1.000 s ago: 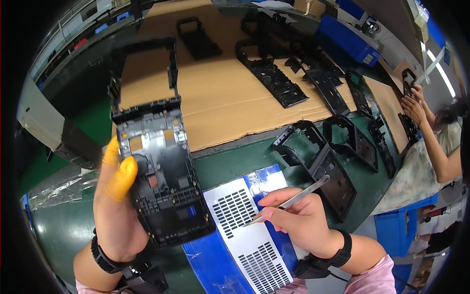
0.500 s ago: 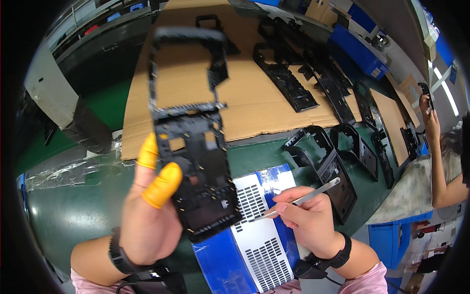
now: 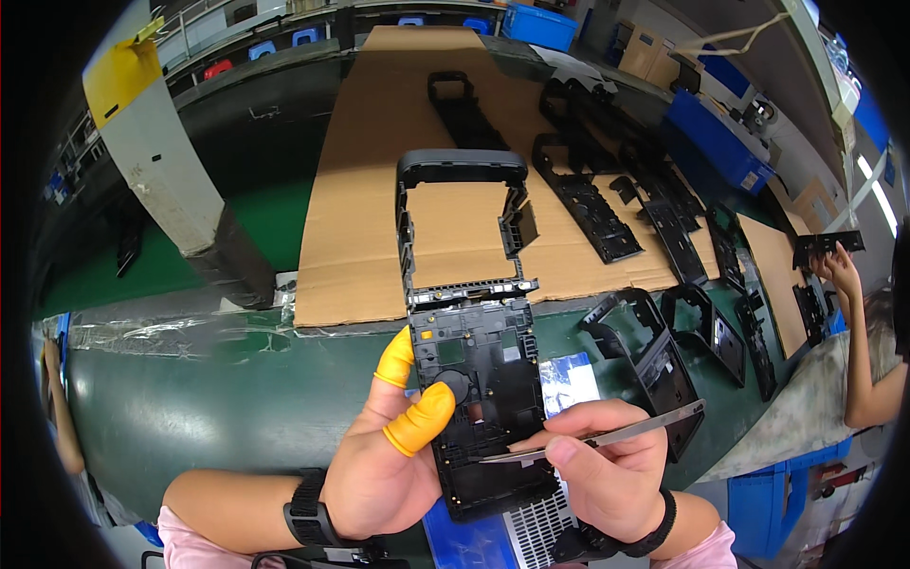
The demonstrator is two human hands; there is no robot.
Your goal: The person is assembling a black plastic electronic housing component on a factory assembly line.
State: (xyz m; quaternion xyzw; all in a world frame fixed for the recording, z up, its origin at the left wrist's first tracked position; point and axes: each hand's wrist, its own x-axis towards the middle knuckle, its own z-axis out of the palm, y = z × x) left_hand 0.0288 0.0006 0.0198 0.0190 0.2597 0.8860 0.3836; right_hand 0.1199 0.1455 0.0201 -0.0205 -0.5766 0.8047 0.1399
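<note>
Spanning the green bench point(image 3: 209, 408), cardboard sheet point(image 3: 379, 209); left hand point(image 3: 379, 474) fingers gripping black frame point(image 3: 474, 379), right hand point(image 3: 607, 474) pinching tweezers point(image 3: 607, 438).

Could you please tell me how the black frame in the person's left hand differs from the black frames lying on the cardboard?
The held black frame is lifted upright in the left hand, while the frames on the cardboard lie flat and untouched. The right hand brings tweezers to the held one. All are black moulded plastic.

A long black plastic frame point(image 3: 469, 351) is held upright above the green table, its open rectangular window at the top and its ribbed panel below. Thin metal tweezers point(image 3: 588, 438) are laid across its lower part, tip touching the panel.
</note>
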